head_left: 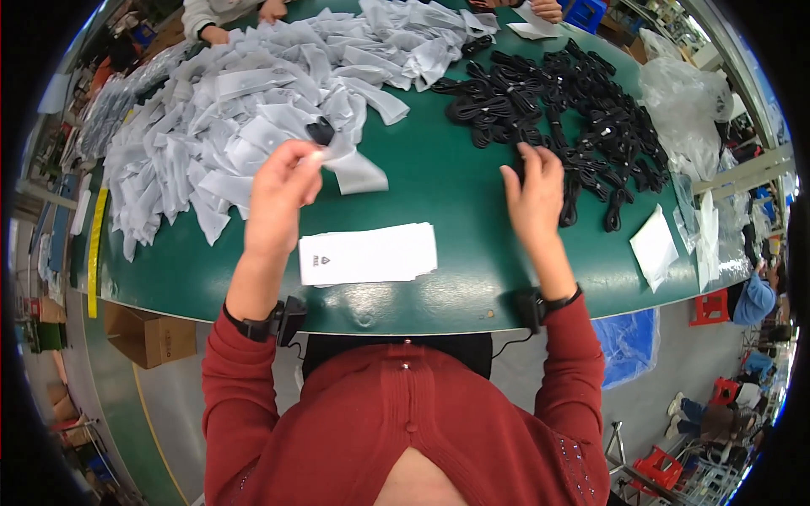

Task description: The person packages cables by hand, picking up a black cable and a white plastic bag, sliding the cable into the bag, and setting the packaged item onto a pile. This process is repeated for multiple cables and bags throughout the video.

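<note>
My left hand (287, 179) is closed in a pinch on a translucent white plastic sleeve (361, 174). A small black piece (321, 131) shows just above those fingertips; whether it lies inside the sleeve is unclear. My right hand (537, 196) reaches the near edge of a heap of coiled black cables (515, 101), its thumb apart from the fingers. Dark cable shows beside its fingertips, but no grip on it is visible. Between my forearms lies a stack of white printed paper slips (371, 255). A large pile of pale filled sleeves (245, 118) spreads across the left and far side.
Across the green table (422, 185), another person's hands (218, 35) rest by the sleeve pile, and a hand (547, 10) is near white paper. Clear plastic bags (683, 88) and a white packet (655, 249) lie right. A cardboard box (152, 337) stands below on the left.
</note>
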Demonstrator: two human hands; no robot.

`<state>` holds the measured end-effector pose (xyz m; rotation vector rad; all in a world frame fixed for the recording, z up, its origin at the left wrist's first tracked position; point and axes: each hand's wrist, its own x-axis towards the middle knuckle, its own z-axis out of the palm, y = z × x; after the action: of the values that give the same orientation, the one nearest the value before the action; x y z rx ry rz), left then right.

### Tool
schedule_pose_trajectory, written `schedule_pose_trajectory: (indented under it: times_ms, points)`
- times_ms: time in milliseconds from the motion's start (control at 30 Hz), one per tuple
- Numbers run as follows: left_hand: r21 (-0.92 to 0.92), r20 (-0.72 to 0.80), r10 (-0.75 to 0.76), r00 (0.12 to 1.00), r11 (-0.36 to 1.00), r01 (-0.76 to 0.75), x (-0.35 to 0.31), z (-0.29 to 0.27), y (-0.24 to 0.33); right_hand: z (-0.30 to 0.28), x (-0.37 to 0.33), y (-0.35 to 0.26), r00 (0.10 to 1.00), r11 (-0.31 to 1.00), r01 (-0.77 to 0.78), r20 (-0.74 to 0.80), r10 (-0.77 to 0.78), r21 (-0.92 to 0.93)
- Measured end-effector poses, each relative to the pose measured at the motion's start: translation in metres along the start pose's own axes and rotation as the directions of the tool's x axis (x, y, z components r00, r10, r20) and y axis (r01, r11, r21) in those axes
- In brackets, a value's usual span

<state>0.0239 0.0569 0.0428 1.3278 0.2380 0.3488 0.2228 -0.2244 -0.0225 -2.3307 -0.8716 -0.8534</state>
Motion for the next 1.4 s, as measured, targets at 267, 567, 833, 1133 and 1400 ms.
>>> schedule_pose_trajectory:
  times_ms: [267,567,833,1133,1400]
  points:
    - [0.24,-0.107,0.228,0.968,0.951,-0.197,0.012,0.011,0.006,0.015,-0.019,0.03,0.954,0.982,0.122,0.29,-0.076,-0.143]
    - [0.046,-0.131,0.06,0.99,0.997,-0.055,0.032,-0.023,-0.003,0.008,-0.033,0.036,0.972,0.982,-0.011,0.233,-0.034,0.188]
    - [0.766,-0.228,0.605,0.763,0.595,-0.243,0.011,-0.041,-0.022,-0.014,-0.035,0.013,0.944,0.972,-0.039,0.328,-0.041,0.233]
    - [0.693,0.358,0.339,0.87,0.528,-0.491,-0.057,0.054,-0.078,-0.039,-0.053,-0.053,0.933,0.874,-0.008,0.318,-0.168,0.485]
    - [0.775,0.274,0.301,0.913,0.493,-0.395,-0.058,0.061,-0.097,-0.053,-0.069,-0.072,0.923,0.846,0.028,0.311,-0.226,0.532]
